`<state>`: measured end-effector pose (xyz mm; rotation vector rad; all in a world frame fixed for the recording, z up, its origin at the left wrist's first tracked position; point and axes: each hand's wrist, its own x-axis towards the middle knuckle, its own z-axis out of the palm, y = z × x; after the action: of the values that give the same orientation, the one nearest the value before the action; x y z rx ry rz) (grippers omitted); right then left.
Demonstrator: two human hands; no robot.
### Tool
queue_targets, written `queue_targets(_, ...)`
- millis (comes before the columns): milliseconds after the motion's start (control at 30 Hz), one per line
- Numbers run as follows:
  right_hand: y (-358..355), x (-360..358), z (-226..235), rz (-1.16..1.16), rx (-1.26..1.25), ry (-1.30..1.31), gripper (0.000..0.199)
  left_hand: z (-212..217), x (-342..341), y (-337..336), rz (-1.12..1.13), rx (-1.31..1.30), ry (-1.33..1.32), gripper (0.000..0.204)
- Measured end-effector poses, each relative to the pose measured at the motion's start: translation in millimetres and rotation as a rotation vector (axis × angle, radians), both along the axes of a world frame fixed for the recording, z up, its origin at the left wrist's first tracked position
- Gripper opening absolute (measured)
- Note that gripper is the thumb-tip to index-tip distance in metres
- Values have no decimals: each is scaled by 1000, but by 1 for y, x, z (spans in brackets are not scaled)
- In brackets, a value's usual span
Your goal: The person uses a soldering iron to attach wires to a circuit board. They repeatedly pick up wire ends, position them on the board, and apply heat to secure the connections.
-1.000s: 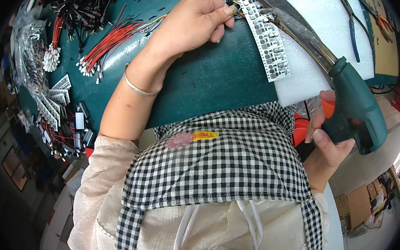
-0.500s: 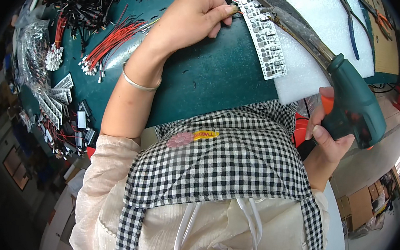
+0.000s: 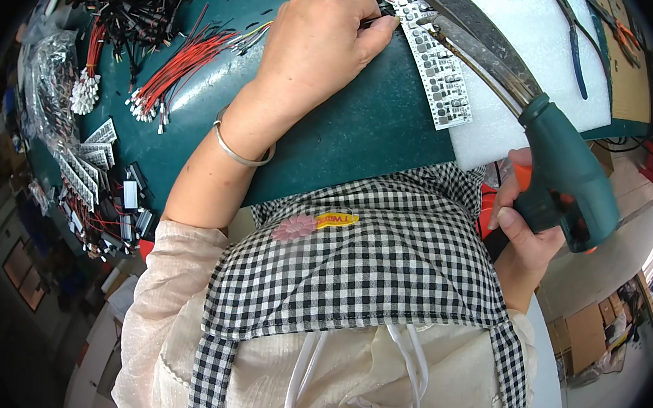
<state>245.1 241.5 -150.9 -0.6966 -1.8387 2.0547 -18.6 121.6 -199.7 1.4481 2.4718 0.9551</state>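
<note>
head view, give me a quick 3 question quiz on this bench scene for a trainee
1. True or false: the right hand grips the handle of the teal soldering gun.
2. Multiple choice: the left hand rests its fingertips at the edge of
A. a coil of blue rope
B. the white strip of small circuit boards
C. a glass jar
3. Fill in: the strip's right part lies on a white ____ pad, which sits on the green mat.

Key:
1. True
2. B
3. foam
</note>
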Motion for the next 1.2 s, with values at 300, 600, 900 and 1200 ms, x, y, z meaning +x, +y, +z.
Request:
queue_targets(300,-9,1,-15,-32,50,36,51,-1,0,1,-10,11,47,22)
queue_targets(600,-16,-11,-4,-49,27,-50,45,0,4,1,9,8,59,22)
queue_targets(900,-22,-2,-11,-71,30,-94,40,1,6,1,26,-9,73,22)
queue_targets(1200,-6,-5,-5,-154,-67,35,60,1,4,2,8,0,70,22)
